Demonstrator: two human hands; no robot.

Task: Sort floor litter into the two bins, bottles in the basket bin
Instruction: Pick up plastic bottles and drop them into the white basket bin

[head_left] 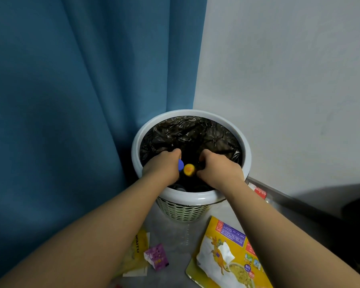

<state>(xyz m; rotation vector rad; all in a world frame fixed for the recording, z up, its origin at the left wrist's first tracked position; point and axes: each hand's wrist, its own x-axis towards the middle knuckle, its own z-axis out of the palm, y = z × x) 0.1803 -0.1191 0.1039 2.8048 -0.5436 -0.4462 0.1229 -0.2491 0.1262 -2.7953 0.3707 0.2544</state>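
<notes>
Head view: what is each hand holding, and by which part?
The left hand grips a blue-capped bottle near its cap; the right hand grips an orange-capped bottle likewise, both over the basket bin. Bottle bodies are hidden.

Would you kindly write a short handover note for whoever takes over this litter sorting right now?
Left hand: grip closed on the blue-capped bottle.
Right hand: grip closed on the orange-capped bottle.
Both bottles are inside the mouth of the basket bin, not yet released.
Left to sort on the floor: large yellow pouch, purple packet, small yellow packet, red-and-white packet, and what looks like a clear bottle.
The second bin is out of view.
</notes>
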